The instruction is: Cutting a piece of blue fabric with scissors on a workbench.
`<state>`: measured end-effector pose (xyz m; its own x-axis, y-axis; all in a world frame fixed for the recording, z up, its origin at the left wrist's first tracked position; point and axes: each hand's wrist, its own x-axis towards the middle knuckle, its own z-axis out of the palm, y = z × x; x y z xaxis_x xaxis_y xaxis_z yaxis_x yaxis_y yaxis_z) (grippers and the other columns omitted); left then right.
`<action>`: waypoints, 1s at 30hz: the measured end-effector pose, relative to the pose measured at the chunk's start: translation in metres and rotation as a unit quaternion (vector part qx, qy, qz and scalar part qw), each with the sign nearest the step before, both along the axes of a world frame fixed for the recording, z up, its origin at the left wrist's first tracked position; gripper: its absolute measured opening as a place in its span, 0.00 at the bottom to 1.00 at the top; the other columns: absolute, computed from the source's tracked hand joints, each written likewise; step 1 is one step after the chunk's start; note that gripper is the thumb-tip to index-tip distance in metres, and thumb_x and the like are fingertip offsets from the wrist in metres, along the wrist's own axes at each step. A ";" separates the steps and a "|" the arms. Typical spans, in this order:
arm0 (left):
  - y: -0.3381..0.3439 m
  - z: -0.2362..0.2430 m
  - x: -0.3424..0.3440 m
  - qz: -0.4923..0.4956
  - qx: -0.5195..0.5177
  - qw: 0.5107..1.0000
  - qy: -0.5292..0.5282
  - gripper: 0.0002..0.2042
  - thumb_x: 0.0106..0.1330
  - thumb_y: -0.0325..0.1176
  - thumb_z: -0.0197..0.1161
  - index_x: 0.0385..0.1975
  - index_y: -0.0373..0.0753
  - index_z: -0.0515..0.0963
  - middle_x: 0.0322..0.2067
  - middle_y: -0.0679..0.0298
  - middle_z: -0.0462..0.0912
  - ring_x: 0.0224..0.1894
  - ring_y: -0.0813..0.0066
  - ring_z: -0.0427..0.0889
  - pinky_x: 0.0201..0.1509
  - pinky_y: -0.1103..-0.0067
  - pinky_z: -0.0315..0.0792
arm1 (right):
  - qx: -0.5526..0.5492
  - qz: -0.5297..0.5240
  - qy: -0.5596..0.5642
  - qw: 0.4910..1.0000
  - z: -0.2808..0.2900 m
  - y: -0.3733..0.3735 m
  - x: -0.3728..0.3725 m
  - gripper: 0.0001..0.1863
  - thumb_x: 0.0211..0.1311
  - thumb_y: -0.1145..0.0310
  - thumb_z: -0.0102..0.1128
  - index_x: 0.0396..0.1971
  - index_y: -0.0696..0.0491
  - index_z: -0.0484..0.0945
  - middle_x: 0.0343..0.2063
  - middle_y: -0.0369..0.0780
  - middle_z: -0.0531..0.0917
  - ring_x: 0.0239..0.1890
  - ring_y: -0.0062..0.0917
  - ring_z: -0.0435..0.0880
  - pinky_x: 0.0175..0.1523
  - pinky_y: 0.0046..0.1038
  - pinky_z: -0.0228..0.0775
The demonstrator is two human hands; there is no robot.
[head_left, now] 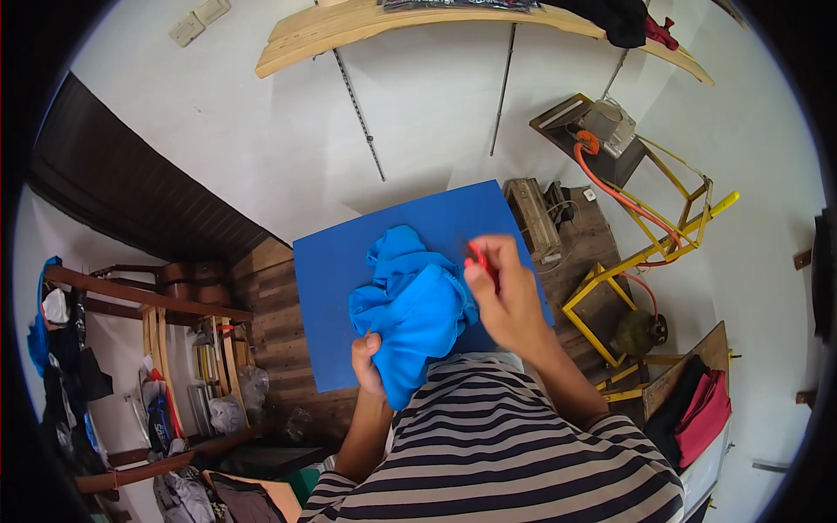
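A bright blue cloth (408,305) lies bunched in loose folds on the blue bench (327,336), its near end hanging over the edge closest to the person's striped shirt (488,427). The left hand (370,368) has its fingers closed on the cloth's near left edge, thumb on top. The right hand (506,292), raised at the cloth's right side, has its fingers curled tightly around a small red-handled tool (481,257); its dark, blurred tip points away to the left, and its exact kind cannot be told. Beyond the bench's right side, an orange hose (623,199) runs down from a gas stove (608,126).
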<state>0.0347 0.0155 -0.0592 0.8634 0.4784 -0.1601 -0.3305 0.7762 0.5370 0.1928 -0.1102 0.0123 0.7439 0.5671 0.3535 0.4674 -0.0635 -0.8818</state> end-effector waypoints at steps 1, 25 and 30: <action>-0.001 0.004 0.002 0.001 -0.001 1.000 0.001 0.36 0.55 0.44 0.57 0.60 0.24 0.61 0.55 0.47 0.72 0.54 0.59 0.73 0.59 0.71 0.67 | 0.002 0.002 -0.002 1.000 -0.003 -0.003 -0.007 0.15 0.66 0.66 0.52 0.46 0.60 0.68 0.24 0.39 0.78 0.29 0.18 0.76 0.37 0.21 0.67; -0.008 0.009 0.000 -0.011 0.089 0.995 0.043 0.33 0.52 0.46 0.57 0.50 0.22 0.70 0.37 0.53 0.81 0.33 0.71 0.79 0.34 0.80 0.71 | -0.038 -0.023 -0.059 0.997 -0.032 -0.010 -0.030 0.15 0.62 0.66 0.60 0.40 0.60 0.68 0.26 0.46 0.82 0.26 0.29 0.83 0.32 0.26 0.73; -0.004 0.004 0.000 -0.018 0.073 0.997 0.031 0.33 0.52 0.47 0.57 0.50 0.21 0.70 0.34 0.54 0.81 0.32 0.71 0.79 0.34 0.81 0.71 | -0.041 -0.005 -0.053 0.998 -0.031 -0.010 -0.027 0.15 0.61 0.67 0.61 0.40 0.59 0.68 0.27 0.47 0.82 0.26 0.28 0.83 0.32 0.25 0.73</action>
<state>0.0350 0.0111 -0.0552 0.8713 0.4692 -0.1438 -0.2670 0.6991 0.6634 0.1661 -0.1202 -0.0185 0.7109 0.5899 0.3829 0.5565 -0.1390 -0.8192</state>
